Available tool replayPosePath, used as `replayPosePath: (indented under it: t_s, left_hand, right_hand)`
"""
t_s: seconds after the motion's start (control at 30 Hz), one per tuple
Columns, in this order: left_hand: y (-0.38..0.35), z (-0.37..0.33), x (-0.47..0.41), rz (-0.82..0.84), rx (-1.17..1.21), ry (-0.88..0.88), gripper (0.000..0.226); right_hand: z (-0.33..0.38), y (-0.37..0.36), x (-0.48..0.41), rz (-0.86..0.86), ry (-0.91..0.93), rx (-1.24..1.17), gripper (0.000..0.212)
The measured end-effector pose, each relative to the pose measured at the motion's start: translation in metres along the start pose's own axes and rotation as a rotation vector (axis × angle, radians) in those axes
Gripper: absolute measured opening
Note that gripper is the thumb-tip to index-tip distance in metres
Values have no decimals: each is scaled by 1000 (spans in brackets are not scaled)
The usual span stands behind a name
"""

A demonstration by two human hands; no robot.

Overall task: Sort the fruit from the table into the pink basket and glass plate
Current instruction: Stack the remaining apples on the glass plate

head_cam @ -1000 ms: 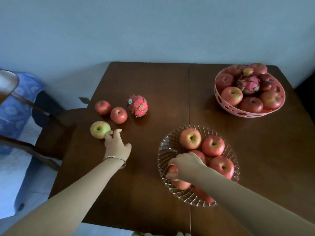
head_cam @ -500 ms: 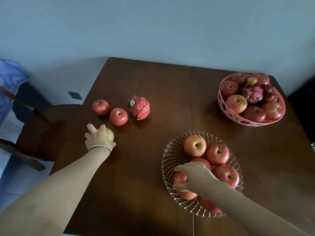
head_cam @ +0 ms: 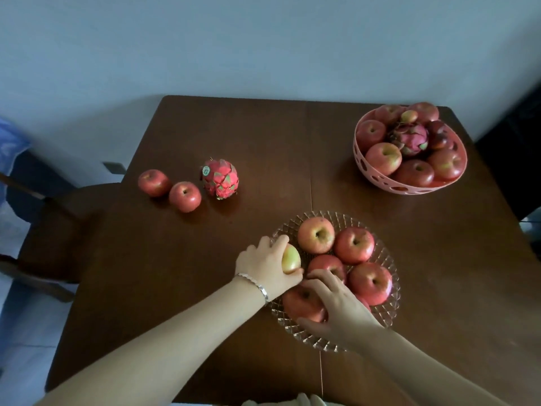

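My left hand [head_cam: 265,266] grips a yellow-green apple [head_cam: 290,258] and holds it at the left rim of the glass plate [head_cam: 392,288], which carries several red apples. Just below it, my right hand [head_cam: 336,306] lies over the plate with spread fingers resting on a red apple [head_cam: 303,303] at the plate's near left. Two red apples [head_cam: 154,183] [head_cam: 185,196] and a dragon fruit [head_cam: 220,178] lie on the table's left side. The pink basket [head_cam: 380,183] stands at the far right, full of apples and a dragon fruit.
The dark wooden table [head_cam: 205,288] has its near edge just below my arms. A wooden chair [head_cam: 55,230] stands at the table's left edge, with blue cloth [head_cam: 11,136] behind it. A pale wall runs behind the table.
My left hand closed on the yellow-green apple at the table's left and carried it right to the glass plate. My right hand stayed on the plate's near-left apple.
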State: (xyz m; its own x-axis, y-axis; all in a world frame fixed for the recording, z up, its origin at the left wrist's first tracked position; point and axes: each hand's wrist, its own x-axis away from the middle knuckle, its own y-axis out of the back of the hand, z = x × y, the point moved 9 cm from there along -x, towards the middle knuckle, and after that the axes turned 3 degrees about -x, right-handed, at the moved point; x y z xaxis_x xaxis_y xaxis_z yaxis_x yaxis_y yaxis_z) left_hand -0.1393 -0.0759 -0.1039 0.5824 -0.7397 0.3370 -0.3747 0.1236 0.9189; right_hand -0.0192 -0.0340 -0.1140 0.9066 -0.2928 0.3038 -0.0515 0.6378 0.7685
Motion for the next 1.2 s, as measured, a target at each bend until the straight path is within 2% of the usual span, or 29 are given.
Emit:
replayPosePath:
  t_s: [0.1, 0.2, 0.37, 0.53, 0.67, 0.83, 0.97, 1.03, 1.1, 1.2]
  left_hand:
    - [-12, -13, -11, 42, -137, -16, 65]
    - [-18, -25, -18, 75, -221, -58, 70]
    - [-28, -21, -17, 286, 84, -12, 75]
    - [-19, 4, -14, 161, 414, 19, 77]
    - [-17, 5, -6, 68, 537, 62, 75]
    - [-22, 1, -2, 64, 497, 44, 76]
    - [-29, 0, 0, 112, 395, 14, 77]
    - [-29, -1, -1, 160, 283, -6, 76]
    - [-25, -2, -4, 219, 219, -8, 74]
    - [2, 16, -12, 151, 370, 89, 53]
  right_hand:
    - [-5, 2, 2, -85, 29, -58, 60]
    - [-6, 6, 3, -93, 25, -79, 65]
    - [-7, 7, 1, -32, 47, -69, 65]
    - [-9, 8, 0, -55, 60, -90, 64]
    - [-15, 7, 0, -80, 40, -112, 67]
    - [-13, 7, -3, -49, 27, -67, 68]
    - [-11, 4, -6, 71, -5, 11, 68]
    - [-8, 8, -9, 157, -16, 11, 60]
    - [-6, 22, -15, 199, -37, -61, 43]
    - [4, 51, -39, 185, -32, -100, 30]
